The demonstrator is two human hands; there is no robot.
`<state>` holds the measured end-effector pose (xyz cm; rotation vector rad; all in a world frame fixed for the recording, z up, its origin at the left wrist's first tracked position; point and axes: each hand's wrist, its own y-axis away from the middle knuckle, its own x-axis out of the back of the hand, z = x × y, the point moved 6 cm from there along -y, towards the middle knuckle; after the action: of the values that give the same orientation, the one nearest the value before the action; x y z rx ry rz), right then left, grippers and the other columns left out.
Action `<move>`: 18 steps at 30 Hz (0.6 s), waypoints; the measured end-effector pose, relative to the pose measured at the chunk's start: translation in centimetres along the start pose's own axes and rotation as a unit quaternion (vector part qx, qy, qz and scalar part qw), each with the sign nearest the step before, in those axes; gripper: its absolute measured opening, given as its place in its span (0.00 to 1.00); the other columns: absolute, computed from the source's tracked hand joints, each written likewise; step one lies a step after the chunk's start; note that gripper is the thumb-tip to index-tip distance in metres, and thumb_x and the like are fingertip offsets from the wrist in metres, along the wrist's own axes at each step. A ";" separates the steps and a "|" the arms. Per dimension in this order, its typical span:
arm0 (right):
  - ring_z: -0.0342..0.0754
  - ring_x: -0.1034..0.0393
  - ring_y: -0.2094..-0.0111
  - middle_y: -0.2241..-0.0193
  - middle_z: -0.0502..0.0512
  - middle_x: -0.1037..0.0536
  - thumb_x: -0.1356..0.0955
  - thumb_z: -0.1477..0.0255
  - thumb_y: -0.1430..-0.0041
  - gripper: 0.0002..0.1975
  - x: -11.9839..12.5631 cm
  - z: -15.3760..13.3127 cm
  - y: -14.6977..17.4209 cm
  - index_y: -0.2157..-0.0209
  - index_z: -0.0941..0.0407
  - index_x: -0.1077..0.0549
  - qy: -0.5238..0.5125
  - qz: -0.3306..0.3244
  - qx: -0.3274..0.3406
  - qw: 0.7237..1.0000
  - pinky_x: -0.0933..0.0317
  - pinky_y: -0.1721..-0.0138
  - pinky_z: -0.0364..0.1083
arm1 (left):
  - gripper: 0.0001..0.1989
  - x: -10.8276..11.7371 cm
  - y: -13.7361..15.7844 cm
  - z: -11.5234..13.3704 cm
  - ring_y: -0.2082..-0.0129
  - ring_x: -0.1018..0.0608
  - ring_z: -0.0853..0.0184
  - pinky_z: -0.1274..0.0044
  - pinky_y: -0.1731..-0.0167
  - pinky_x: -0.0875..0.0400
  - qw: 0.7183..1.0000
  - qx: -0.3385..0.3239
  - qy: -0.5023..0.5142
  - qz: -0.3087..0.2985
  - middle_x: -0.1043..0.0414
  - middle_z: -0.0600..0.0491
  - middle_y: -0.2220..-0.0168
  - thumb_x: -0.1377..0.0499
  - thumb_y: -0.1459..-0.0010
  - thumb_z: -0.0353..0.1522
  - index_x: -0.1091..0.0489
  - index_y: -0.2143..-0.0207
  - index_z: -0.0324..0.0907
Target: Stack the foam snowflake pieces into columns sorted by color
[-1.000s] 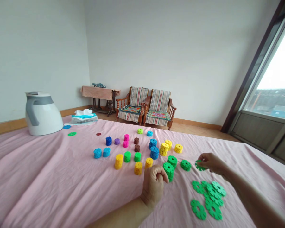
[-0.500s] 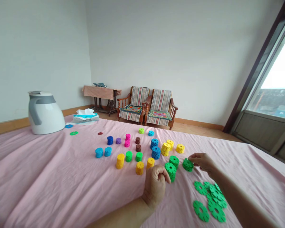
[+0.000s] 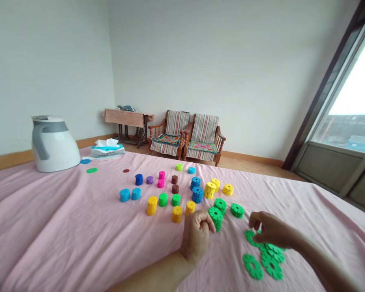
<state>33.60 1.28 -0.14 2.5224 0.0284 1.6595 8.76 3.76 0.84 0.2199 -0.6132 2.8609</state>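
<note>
My left hand (image 3: 197, 233) is closed in a fist on the pink cloth, its fingertips beside the front dark green stack (image 3: 215, 218) of notched plastic discs. Nothing shows inside the fist. A second green stack (image 3: 220, 205) stands just behind, and a lower green stack (image 3: 237, 210) sits to the right. My right hand (image 3: 272, 230) hovers over a heap of loose green discs (image 3: 272, 263), thumb and fingers apart with nothing visible between them. It partly hides the back of the heap. One loose disc (image 3: 252, 266) lies flat at the near left of the heap.
Yellow stacks (image 3: 209, 190), blue stacks (image 3: 197, 195), orange stacks (image 3: 151, 205) and other small coloured stacks spread across the pink cloth (image 3: 88, 235). A white jug (image 3: 56, 146) and a tissue box (image 3: 107, 150) stand at the far left. Two wooden chairs (image 3: 202, 142) are beyond the cloth.
My right hand has left the low green stack and moved right and nearer, over the loose discs. My left hand stays by the front green stack. The view has shifted slightly.
</note>
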 end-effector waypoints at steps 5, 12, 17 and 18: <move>0.48 0.34 0.66 0.68 0.54 0.25 0.32 0.77 0.64 0.12 -0.5 -0.2 0.4 0.71 0.57 0.30 0.031 0.000 0.017 0.999 0.42 0.66 0.44 | 0.14 0.2 0.0 0.9 0.79 0.29 0.68 0.78 0.74 0.38 0.999 -0.033 0.003 0.014 0.32 0.54 0.85 0.56 0.65 0.21 0.34 0.88 0.41; 0.39 0.44 0.80 0.83 0.45 0.35 0.33 0.73 0.60 0.04 1.0 -0.5 -0.9 0.79 0.56 0.34 -0.150 0.010 -0.011 0.989 0.50 0.78 0.40 | 0.14 0.2 0.0 0.9 0.79 0.29 0.67 0.78 0.74 0.37 0.999 -0.037 0.003 0.011 0.32 0.54 0.85 0.56 0.65 0.21 0.35 0.88 0.41; 0.38 0.45 0.82 0.85 0.46 0.34 0.31 0.59 0.61 0.14 1.7 -0.3 -3.0 0.81 0.56 0.33 -0.313 0.082 -0.065 0.944 0.49 0.79 0.40 | 0.14 0.2 -0.1 0.6 0.79 0.28 0.68 0.78 0.74 0.37 0.999 -0.035 0.003 0.009 0.31 0.55 0.84 0.56 0.65 0.20 0.35 0.88 0.42; 0.38 0.45 0.83 0.85 0.46 0.34 0.31 0.58 0.62 0.15 1.5 -0.2 -3.4 0.81 0.56 0.33 -0.334 0.083 -0.073 0.936 0.49 0.79 0.41 | 0.14 0.2 -0.1 0.5 0.79 0.28 0.68 0.79 0.74 0.37 0.999 -0.035 0.003 0.009 0.31 0.55 0.84 0.56 0.65 0.20 0.35 0.88 0.42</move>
<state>34.18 4.78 0.97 2.8790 -0.3627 0.7221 8.65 3.64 1.41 0.1961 -0.7172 2.8507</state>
